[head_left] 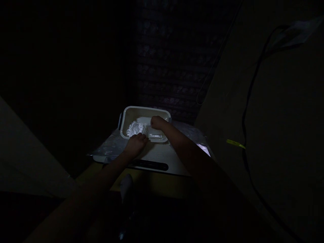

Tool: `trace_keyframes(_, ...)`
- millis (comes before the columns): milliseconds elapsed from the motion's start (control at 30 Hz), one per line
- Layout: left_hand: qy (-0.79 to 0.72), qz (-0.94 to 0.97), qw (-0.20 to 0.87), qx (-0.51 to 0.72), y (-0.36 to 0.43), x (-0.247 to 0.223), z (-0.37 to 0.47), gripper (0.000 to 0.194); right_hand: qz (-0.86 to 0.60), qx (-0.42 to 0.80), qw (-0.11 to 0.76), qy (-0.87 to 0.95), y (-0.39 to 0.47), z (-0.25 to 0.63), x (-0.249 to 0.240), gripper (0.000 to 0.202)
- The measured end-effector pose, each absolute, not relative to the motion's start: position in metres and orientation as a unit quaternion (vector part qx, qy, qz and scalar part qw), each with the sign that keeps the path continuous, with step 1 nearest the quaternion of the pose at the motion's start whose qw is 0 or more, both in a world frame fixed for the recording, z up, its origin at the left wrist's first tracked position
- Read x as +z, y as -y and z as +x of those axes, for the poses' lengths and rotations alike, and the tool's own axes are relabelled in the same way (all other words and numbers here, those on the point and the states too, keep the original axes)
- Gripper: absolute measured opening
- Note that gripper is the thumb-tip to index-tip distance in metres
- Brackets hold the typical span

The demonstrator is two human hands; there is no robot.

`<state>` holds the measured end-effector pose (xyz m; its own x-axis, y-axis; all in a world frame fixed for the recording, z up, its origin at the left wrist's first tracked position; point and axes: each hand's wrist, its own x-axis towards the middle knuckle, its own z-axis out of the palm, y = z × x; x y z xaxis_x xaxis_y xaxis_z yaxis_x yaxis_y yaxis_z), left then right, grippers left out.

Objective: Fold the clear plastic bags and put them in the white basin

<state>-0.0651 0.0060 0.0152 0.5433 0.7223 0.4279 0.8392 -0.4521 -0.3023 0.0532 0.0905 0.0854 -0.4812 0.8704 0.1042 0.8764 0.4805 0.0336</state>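
Observation:
A white plastic tub [145, 108] with rounded corners stands on a pale board [158, 153]. Inside its left half lies a heap of shiny clear plastic packets [136, 128]. One clear flat packet [155, 136] rests by the near wall on the right. My left hand [136, 145] is at the tub's near rim, fingers curled beside the heap; what they hold, if anything, is hidden. Over the tub's right half, my right hand [157, 123] is closed like a fist, its fingertips and any content out of sight.
Clear plastic sheeting [110, 145] spreads on the left of the board, with more at the right. A lit screen-like rectangle [204, 149] lies by my right forearm. A dark cable [244, 118] with a yellow tag [235, 144] hangs on the right. The surroundings are very dark.

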Motion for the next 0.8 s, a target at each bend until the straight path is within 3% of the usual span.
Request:
trace_keyframes(133,0.462,-0.844,0.238,-0.136,-0.006,0.015,-0.063,0.02,-0.527,-0.036,0.013,0.849,-0.101,0.052,0.065,0.024)
trace_keyframes(300,0.468,-0.842,0.227,-0.145,-0.006,0.014,-0.062,0.02,-0.547,-0.049,0.045,0.834,-0.108,0.058,0.066,0.028)
trace_keyframes(367,0.47,-0.839,0.23,-0.148,-0.008,0.014,-0.063,0.02,-0.549,-0.057,0.083,0.83,-0.106,0.06,0.076,0.03)
trace_keyframes(500,0.478,-0.829,0.245,-0.158,-0.016,0.017,-0.065,0.021,-0.499,-0.081,0.273,0.819,-0.086,0.075,0.102,0.031)
trace_keyframes(600,0.499,-0.809,0.252,-0.18,-0.023,0.017,-0.064,0.025,-0.485,-0.086,0.365,0.79,-0.064,0.102,0.109,0.033)
trace_keyframes(700,0.523,-0.787,0.255,-0.206,-0.029,0.016,-0.059,0.034,-0.54,-0.067,0.385,0.746,-0.045,0.139,0.089,0.033)
trace_keyframes(800,0.546,-0.771,0.253,-0.209,-0.033,0.014,-0.051,0.049,-0.597,-0.032,0.338,0.727,-0.032,0.173,0.051,0.031)
